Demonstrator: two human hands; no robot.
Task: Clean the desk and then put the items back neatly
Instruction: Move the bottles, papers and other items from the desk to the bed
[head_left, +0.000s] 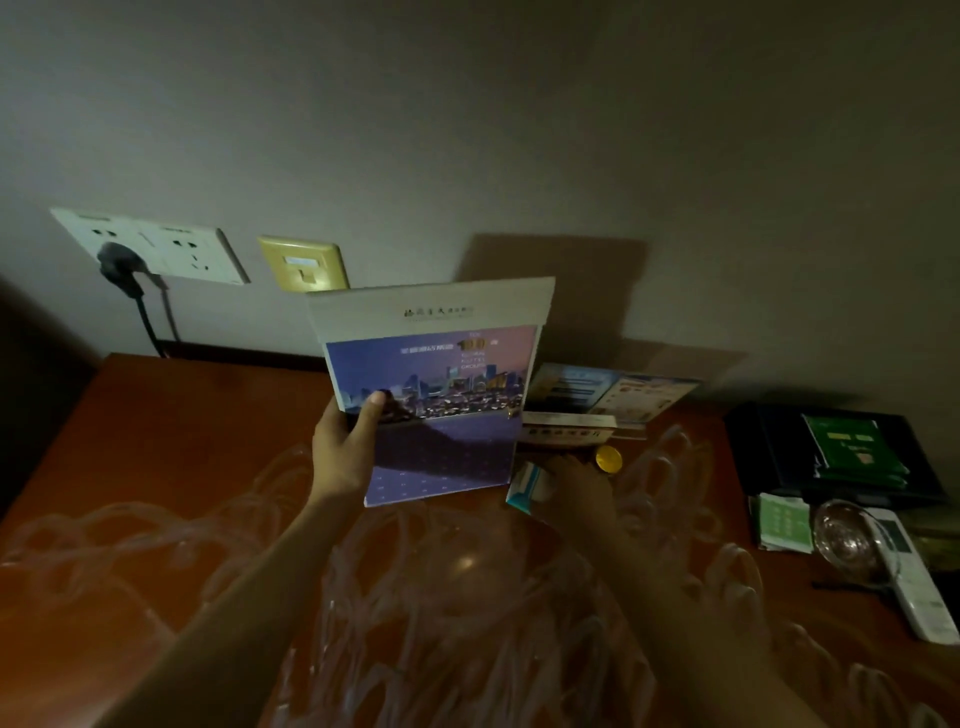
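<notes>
I cannot see the fingers of the left hand (347, 447); they sit behind the brochure (434, 389). The brochure covers part of the leaflets (613, 392) behind it. In the dim light I cannot tell how the right hand (579, 480) grips the small box (527, 486). The remote (919, 592) runs off the right edge. Brochure print is too small to read.

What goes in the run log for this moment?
left hand: holds brochure upright | right hand: on small box | desk: smeared
</notes>
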